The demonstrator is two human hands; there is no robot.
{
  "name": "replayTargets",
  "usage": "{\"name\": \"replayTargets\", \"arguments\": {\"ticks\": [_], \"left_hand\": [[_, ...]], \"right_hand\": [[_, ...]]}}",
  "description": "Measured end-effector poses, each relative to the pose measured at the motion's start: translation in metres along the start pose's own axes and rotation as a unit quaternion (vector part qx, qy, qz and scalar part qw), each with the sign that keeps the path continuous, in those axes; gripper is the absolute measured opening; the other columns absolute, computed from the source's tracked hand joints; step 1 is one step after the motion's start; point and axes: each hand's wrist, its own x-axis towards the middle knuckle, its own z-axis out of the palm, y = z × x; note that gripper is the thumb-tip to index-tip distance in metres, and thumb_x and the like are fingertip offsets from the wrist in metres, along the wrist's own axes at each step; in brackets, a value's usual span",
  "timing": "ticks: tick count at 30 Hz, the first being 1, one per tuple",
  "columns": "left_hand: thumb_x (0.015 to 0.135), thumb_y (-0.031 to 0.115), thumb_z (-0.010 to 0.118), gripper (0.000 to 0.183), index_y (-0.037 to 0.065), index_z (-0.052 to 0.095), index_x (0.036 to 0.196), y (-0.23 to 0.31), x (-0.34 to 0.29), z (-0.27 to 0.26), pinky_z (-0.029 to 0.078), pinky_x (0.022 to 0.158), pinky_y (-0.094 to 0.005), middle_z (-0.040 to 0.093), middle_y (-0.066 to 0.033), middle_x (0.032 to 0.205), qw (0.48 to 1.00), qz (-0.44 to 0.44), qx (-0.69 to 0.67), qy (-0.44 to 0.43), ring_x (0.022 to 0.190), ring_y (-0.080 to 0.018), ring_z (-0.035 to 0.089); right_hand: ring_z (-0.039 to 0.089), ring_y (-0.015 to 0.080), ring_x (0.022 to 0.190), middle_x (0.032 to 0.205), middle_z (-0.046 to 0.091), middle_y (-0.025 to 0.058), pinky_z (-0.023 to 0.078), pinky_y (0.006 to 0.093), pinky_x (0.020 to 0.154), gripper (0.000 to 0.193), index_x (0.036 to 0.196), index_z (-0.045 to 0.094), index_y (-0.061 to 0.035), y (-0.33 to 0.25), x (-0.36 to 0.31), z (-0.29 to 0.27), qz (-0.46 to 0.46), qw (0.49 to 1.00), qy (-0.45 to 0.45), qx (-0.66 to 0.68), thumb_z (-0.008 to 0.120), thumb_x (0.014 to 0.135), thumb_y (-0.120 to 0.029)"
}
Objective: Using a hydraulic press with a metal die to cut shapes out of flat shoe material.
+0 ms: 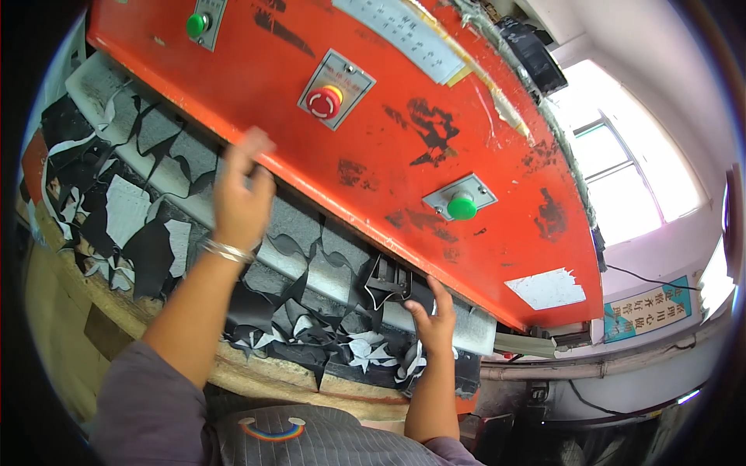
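My left hand point(242, 198) is raised at the lower edge of the red press head point(373, 155). Its fingers are stretched out and a little blurred, with nothing seen in them. Further right, my right hand point(437, 322) has thumb and finger apart, beside a dark metal cutting die point(388, 279). That die stands on the pale grey cutting bed point(474, 330), partly under the press head. Strips of cut black sheet point(311, 268) with shaped gaps lie across the bed between my hands.
Black and white offcuts point(140, 225) are heaped along the near ledge point(264, 373). On the press head sit a green button point(461, 206), another green button point(197, 25) and a red stop knob point(323, 102). A window point(614, 163) and wall pipes point(575, 371) are at the right.
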Motion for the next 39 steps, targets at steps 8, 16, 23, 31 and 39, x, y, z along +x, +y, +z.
{"name": "replayTargets", "arguments": {"ticks": [8,16,23,31,39], "left_hand": [[0.097,0.036,0.047,0.066,-0.002,0.024,0.145,0.026,0.159,-0.073,0.019,0.113,-0.0433,0.03,-0.0259,0.147,0.921,0.142,0.195,0.305,0.138,-0.0363,0.028],[0.098,0.044,0.04,0.074,-0.003,0.012,0.148,0.018,0.189,-0.093,0.01,0.116,-0.0424,0.016,-0.0233,0.154,0.943,0.066,0.263,0.194,0.144,-0.0351,0.012],[0.08,0.019,0.066,0.012,0.009,0.069,0.085,0.095,-0.06,-0.027,0.049,0.08,-0.0389,0.066,-0.0089,0.085,0.943,-0.03,0.065,-0.325,0.085,-0.03,0.062],[0.093,0.029,0.062,0.054,0.001,0.046,0.136,0.087,-0.121,0.017,0.042,0.098,-0.025,0.058,-0.0093,0.127,0.598,-0.429,-0.119,-0.667,0.113,-0.0113,0.054],[0.092,0.045,0.058,0.065,0.0,0.044,0.137,0.068,-0.122,0.017,0.035,0.105,-0.0284,0.054,-0.0146,0.132,0.577,-0.38,-0.109,-0.715,0.121,-0.0187,0.05]], "right_hand": [[0.059,0.0124,0.064,0.074,0.062,0.0061,0.048,0.0246,0.061,0.033,0.101,0.056,-0.0013,-0.139,0.098,-0.055,-0.048,0.97,0.132,0.2,0.077,0.079,-0.014],[0.053,0.0128,0.054,0.064,0.056,0.0057,0.045,0.0258,0.053,0.027,0.092,0.053,-0.004,-0.148,0.109,-0.03,-0.027,0.986,0.14,0.085,0.076,0.081,-0.015],[0.063,0.033,0.087,0.092,0.065,0.0164,0.05,0.0391,0.075,0.052,0.099,0.066,-0.0017,-0.114,-0.038,-0.032,0.01,0.965,-0.261,0.038,0.075,0.073,-0.045],[0.056,0.0362,0.09,0.093,0.061,0.0204,0.047,0.042,0.08,0.059,0.097,0.066,0.0025,-0.114,-0.096,-0.02,-0.014,0.975,-0.221,-0.021,0.069,0.076,-0.052],[0.061,0.0357,0.093,0.094,0.066,0.0203,0.047,0.0412,0.084,0.052,0.099,0.069,0.0006,-0.086,-0.079,-0.018,0.019,0.942,-0.331,0.059,0.073,0.077,-0.046]]}}
